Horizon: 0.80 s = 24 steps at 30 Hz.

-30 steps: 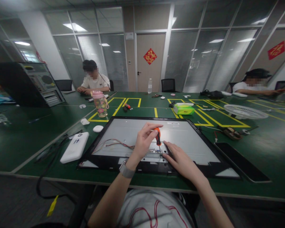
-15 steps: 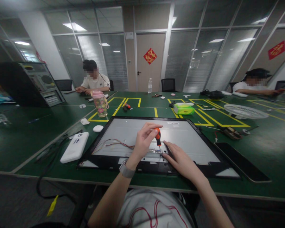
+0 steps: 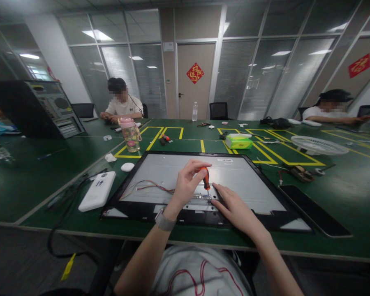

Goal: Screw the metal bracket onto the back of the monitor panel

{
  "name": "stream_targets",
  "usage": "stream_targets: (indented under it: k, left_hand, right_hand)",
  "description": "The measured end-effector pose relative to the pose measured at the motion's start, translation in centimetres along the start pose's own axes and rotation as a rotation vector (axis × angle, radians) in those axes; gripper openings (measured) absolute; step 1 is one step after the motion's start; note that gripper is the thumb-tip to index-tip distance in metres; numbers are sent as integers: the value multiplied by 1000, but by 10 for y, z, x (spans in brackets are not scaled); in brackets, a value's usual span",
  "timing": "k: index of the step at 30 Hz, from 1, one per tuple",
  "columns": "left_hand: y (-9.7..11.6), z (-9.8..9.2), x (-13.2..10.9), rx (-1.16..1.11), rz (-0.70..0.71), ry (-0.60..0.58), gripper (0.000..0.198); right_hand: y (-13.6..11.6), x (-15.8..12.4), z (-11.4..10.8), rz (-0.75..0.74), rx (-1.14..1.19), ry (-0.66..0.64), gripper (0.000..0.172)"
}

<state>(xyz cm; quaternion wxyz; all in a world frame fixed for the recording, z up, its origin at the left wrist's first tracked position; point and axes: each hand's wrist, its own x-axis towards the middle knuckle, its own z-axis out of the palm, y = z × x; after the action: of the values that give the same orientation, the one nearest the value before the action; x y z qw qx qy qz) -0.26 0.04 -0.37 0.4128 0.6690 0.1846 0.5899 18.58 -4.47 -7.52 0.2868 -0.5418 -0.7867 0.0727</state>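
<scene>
A display panel (image 3: 243, 176) with a grey back and black frame lies flat on the table before me. My left hand (image 3: 188, 181) holds the top of an orange and black screwdriver (image 3: 206, 179) between its fingers. The screwdriver stands nearly upright, its tip down at a small metal bracket (image 3: 200, 196) near the panel's front edge. Resting on the panel just right of the tip, my right hand (image 3: 231, 204) has its fingers stretched out, thumb and index beside the bracket. Thin coloured wires (image 3: 154, 185) run over the panel to the left.
Left of the panel lie a white power bank (image 3: 98, 192) and a white case (image 3: 127, 167); behind stands a pink-lidded bottle (image 3: 129, 135). A black phone-like slab (image 3: 314, 210) lies at right. Two people sit across the table; a computer tower (image 3: 40, 109) stands far left.
The screwdriver's handle has shifted very slightly in my left hand's fingers. My right hand stays in place on the panel.
</scene>
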Motion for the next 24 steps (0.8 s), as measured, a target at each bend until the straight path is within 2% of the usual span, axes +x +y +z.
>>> stream_targets:
  k: [4, 11, 14, 21, 24]
  left_hand:
    - [-2, 0, 0, -69, -18, -3, 28]
    - [3, 1, 0, -22, -28, 33, 19]
    - [1, 1, 0, -6, -17, 44, 22]
    - [-1, 1, 0, -123, -76, -20, 26]
    - [0, 2, 0, -88, -62, -18, 23]
  right_hand:
    - [-1, 0, -1, 13, 1, -7, 49]
    - [-1, 1, -2, 25, -10, -48, 50]
    - [0, 0, -1, 25, -7, -40, 50]
    - [-1, 1, -2, 13, 5, -24, 49]
    - [-1, 1, -2, 16, 6, -36, 50]
